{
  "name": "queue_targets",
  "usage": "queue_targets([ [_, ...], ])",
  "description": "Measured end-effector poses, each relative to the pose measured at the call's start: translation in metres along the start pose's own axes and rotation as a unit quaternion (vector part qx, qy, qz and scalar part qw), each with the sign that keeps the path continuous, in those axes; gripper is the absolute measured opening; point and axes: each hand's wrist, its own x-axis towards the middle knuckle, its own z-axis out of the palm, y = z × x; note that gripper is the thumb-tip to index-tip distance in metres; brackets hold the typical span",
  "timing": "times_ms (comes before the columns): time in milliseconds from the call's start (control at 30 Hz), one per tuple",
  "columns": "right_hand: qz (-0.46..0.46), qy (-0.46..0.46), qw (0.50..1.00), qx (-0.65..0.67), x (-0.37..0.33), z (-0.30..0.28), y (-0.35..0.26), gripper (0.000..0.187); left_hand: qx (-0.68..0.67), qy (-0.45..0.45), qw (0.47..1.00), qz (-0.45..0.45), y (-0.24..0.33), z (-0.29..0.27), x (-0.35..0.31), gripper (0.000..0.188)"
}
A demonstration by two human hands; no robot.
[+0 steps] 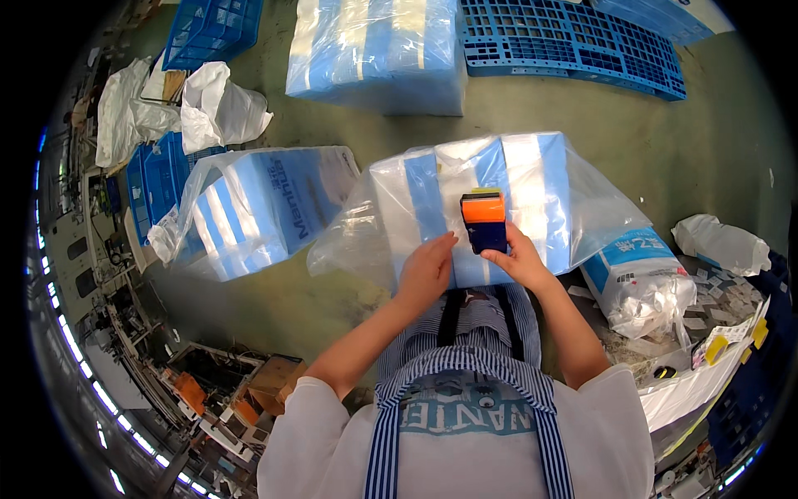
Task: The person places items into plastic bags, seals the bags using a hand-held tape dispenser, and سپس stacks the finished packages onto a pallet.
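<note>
An orange and dark-blue hand-held block (484,223), its exact kind unclear, sits in my right hand (524,259), the fingers and thumb closed on its lower dark part. Under it lies a bundle of blue-and-white striped packs (540,179) inside a clear plastic bag (353,233), which spreads loosely at both sides. Against the near left part of this bundle rests my left hand (426,268), fingers stretched out close together, holding nothing that I can see. Part of the bundle's top is hidden by the block and both hands.
Left stands another bagged blue-and-white bundle (249,208); a larger wrapped stack (374,50) is ahead. Blue plastic pallets (573,50) lie at the far right. A blue-and-white plastic sack (636,279) rests on a side table at right. Blue crates (212,33) and white sacks (218,108) stand far left.
</note>
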Motion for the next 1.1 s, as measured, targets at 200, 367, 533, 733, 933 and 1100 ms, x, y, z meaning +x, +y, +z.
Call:
queue_targets([
  [200, -0.039, -0.030, 0.997, -0.051, 0.000, -0.011, -0.008, 0.048, -0.263, -0.072, 0.960, -0.069, 0.041, -0.068, 0.122, 0.023],
  [367, -0.030, -0.025, 0.997, -0.067, 0.002, -0.015, -0.013, 0.044, -0.254, -0.326, 0.900, -0.139, 0.049, -0.075, 0.158, 0.023],
  [533, -0.034, -0.060, 0.991, -0.114, 0.003, -0.019, -0.012, 0.049, -0.311, -0.341, 0.863, -0.205, 0.038, -0.073, 0.166, 0.020],
  [733, -0.007, -0.054, 0.995, -0.088, 0.006, -0.020, -0.013, 0.053, -0.387, -0.267, 0.846, -0.251, 0.032, -0.061, 0.164, 0.010],
  [933, 0.144, 0.009, 0.990, -0.010, 0.013, -0.008, -0.042, 0.050, -0.311, -0.123, 0.918, -0.211, -0.005, -0.064, 0.223, 0.008],
  [1100, 0.172, 0.064, 0.983, 0.002, -0.004, 0.022, -0.033, 0.051, -0.205, -0.015, 0.958, -0.201, -0.062, -0.048, 0.290, 0.008],
])
